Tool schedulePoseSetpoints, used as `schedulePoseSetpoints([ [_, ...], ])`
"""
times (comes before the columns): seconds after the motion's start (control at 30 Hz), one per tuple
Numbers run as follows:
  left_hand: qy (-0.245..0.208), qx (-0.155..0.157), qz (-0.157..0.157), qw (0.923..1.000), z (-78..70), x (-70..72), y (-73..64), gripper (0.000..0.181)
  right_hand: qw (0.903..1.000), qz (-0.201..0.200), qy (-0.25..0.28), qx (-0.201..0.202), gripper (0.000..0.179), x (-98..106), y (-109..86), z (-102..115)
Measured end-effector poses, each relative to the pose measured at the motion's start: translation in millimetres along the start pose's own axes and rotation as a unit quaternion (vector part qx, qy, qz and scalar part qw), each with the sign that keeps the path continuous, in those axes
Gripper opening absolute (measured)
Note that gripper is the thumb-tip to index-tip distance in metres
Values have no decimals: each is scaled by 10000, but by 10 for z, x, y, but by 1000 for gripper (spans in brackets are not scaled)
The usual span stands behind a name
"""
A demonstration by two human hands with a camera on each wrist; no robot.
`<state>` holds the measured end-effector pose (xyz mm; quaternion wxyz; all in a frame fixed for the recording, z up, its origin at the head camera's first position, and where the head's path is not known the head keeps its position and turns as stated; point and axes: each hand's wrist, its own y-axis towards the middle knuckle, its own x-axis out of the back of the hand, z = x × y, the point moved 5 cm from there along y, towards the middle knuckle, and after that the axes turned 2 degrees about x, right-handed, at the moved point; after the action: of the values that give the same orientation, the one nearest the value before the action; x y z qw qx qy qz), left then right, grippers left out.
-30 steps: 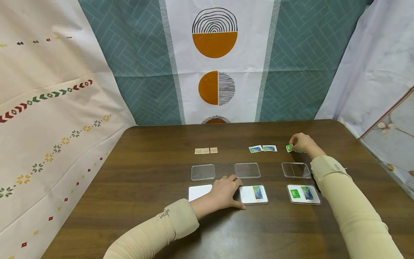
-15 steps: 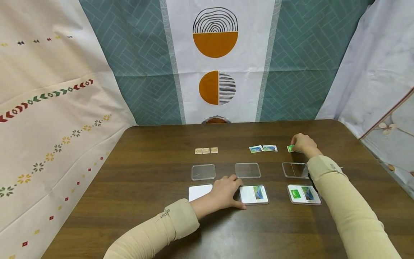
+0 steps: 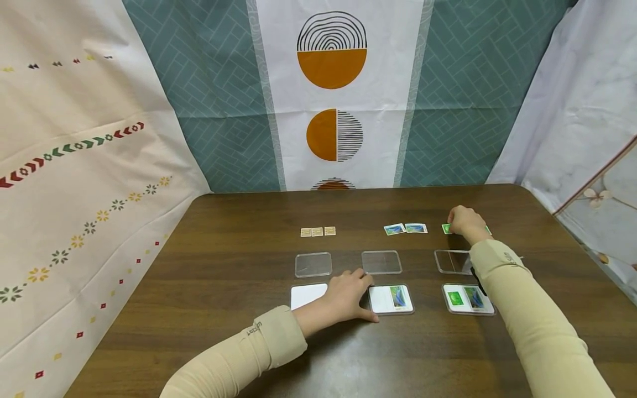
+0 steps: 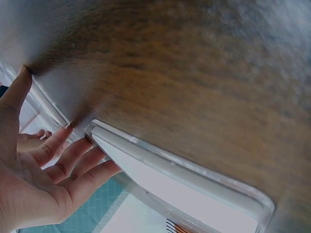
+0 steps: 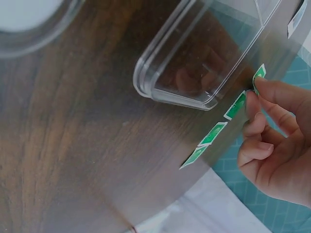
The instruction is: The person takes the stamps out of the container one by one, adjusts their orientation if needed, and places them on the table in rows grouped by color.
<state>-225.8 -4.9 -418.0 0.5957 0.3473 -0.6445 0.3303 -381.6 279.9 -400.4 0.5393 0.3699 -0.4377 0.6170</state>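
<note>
Your right hand (image 3: 466, 221), near the desk's far right corner, pinches a green stamp (image 5: 260, 73) between thumb and finger; three more green stamps (image 5: 212, 133) lie in a row beside it. Your left hand (image 3: 342, 296), fingers spread and relaxed, grips nothing: its thumb and a finger touch the left end of the middle case (image 3: 382, 299), while its other fingers touch the right end of the left case (image 3: 302, 296), which shows white inside. The middle case has one landscape stamp (image 3: 398, 296) at its right side; the right case (image 3: 470, 313) has a green one and a landscape one side by side. Toward the desk's far edge, three clear lids (image 3: 381, 262) lie one behind each case. Beyond them, on the desk (image 3: 224, 276), are three tan stamps (image 3: 317, 232) and two loose landscape stamps (image 3: 416, 228). A patterned cloth (image 3: 219, 110) hangs behind the far edge.
</note>
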Motion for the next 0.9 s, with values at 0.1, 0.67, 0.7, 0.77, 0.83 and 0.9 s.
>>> schedulePoseSetpoints([
  [0.1,22,-7,-23,10000,0,1,0,72,10000,0,-22,-8,15,0,-3,4],
  [0.67,-10,12,57,10000,-24,9,-5,71,9996,30,-135,240,17,18,-42,43],
  [0.7,-19,7,54,10000,-25,8,-5,71,9995,33,-143,289,17,22,-44,47],
  [0.77,-7,1,46,10000,-25,9,-5,71,9992,45,-169,368,17,29,-46,57],
  [0.83,-3,2,35,10000,-20,11,-2,71,9989,79,-191,425,17,35,-48,68],
  [0.9,5,13,36,10000,-15,13,1,71,9987,127,-206,449,17,38,-56,75],
])
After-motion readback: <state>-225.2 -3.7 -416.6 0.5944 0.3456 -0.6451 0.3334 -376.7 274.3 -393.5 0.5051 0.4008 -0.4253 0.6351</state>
